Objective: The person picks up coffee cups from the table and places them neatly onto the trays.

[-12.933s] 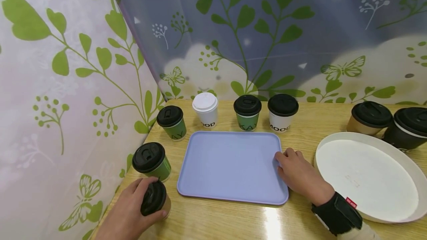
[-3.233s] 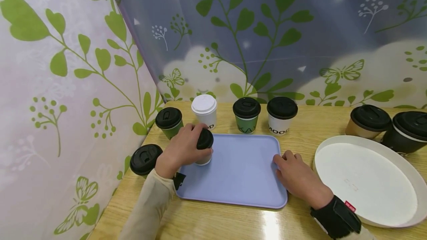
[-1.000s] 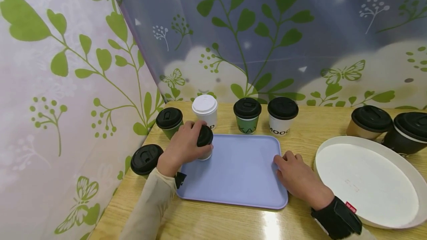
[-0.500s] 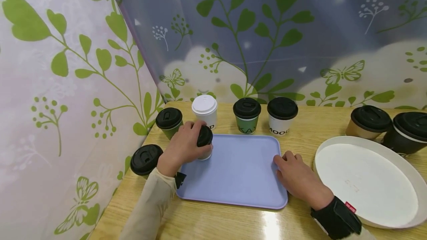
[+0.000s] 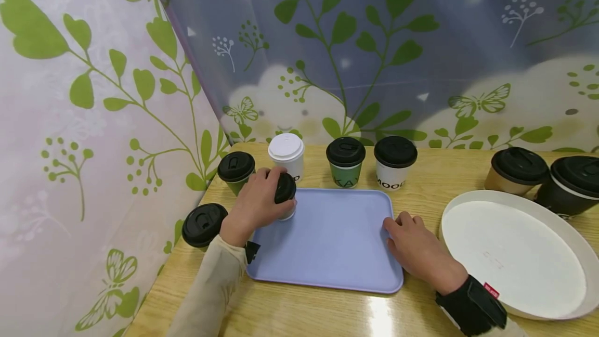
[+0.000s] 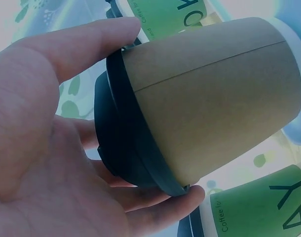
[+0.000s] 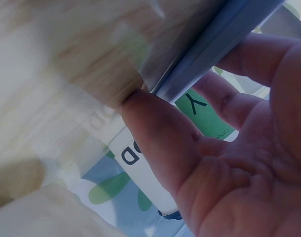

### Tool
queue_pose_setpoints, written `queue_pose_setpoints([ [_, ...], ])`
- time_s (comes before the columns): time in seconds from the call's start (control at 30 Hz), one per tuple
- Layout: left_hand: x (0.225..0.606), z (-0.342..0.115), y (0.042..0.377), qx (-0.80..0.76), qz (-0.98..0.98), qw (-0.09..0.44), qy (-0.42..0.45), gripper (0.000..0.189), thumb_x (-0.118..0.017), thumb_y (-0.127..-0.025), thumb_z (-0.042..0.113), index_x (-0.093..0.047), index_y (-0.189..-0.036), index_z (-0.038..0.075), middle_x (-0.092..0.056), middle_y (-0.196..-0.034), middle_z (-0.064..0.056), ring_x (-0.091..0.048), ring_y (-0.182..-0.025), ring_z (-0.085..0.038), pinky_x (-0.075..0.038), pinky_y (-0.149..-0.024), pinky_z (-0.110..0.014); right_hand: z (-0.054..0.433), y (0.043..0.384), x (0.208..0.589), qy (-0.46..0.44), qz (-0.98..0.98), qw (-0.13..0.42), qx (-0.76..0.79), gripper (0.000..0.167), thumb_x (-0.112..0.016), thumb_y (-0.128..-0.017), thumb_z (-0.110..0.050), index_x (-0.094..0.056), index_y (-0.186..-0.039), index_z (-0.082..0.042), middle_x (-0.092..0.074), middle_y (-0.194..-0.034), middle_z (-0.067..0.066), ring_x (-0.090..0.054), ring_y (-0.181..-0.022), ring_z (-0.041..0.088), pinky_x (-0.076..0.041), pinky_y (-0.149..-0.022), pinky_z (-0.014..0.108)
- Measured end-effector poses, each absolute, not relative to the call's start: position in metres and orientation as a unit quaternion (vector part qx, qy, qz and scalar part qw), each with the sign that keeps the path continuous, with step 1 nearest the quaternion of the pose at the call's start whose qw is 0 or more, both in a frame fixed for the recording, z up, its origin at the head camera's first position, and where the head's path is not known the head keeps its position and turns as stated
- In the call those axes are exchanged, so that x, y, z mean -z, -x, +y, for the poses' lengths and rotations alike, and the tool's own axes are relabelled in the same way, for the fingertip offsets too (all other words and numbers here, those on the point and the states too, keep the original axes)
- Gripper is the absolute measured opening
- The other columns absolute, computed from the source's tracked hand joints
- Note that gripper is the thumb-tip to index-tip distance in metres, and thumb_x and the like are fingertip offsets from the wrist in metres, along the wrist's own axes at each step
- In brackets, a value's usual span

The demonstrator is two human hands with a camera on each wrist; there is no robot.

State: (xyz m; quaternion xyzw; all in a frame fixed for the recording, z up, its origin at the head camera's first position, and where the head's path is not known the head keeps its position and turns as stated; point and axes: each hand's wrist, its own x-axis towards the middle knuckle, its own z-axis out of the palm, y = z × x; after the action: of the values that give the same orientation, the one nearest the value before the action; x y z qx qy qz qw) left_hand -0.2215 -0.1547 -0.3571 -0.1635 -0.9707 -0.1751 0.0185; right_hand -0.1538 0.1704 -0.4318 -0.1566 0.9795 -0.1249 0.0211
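Observation:
My left hand (image 5: 259, 197) grips a brown paper coffee cup (image 6: 214, 94) by its black lid (image 6: 126, 133), thumb on one side and fingers round the other. In the head view this cup stands upright at the far left corner of the lilac tray (image 5: 337, 243), its base overlapping the tray surface. The right hand (image 5: 418, 246) pinches the tray's right rim; the right wrist view shows thumb and fingers on either side of the edge (image 7: 205, 54). Close around the left hand are a green cup (image 5: 236, 170), a white cup with a white lid (image 5: 286, 155) and another black-lidded cup (image 5: 204, 225).
Behind the tray stand a green cup (image 5: 346, 163) and a white cup (image 5: 395, 163), both black-lidded. A round white tray (image 5: 515, 254) lies at the right, with a brown cup (image 5: 517, 170) and a black cup (image 5: 571, 186) behind it. A patterned curtain backs the wooden table (image 5: 299, 308).
Since the oldest frame, the left hand has carried the brown cup from the left front of the table to the tray. Lately it has shifted slightly farther back and left. The right hand stays put.

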Motion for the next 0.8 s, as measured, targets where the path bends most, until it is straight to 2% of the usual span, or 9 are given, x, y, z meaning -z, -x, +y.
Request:
queue_pose_setpoints([
  [0.37,0.3593,-0.1557,0.2239,0.173,-0.969,0.047,0.170,0.074,-0.079,-0.091,0.038,-0.046,-0.150,0.006,-0.050,-0.142,-0.029,-0.052,-0.126,-0.047,-0.045,-0.104,-0.057,0.1707,0.1532,0.4316,0.157,0.979,0.018,0.125,0.029,-0.073,-0.097,-0.013,-0.064,-0.123,-0.005,-0.058,-0.106,0.018,-0.053,-0.089,0.031,-0.053,-0.071,0.044],
  [0.8,0.3608,-0.1558,0.2250,0.176,-0.969,0.056,0.166,0.075,-0.080,-0.091,0.036,-0.046,-0.151,0.006,-0.050,-0.142,-0.029,-0.050,-0.129,-0.047,-0.043,-0.106,-0.058,0.1702,0.1523,0.4303,0.157,0.980,0.018,0.123,0.028,-0.073,-0.097,-0.014,-0.064,-0.123,-0.005,-0.058,-0.106,0.017,-0.053,-0.089,0.030,-0.053,-0.071,0.044],
])
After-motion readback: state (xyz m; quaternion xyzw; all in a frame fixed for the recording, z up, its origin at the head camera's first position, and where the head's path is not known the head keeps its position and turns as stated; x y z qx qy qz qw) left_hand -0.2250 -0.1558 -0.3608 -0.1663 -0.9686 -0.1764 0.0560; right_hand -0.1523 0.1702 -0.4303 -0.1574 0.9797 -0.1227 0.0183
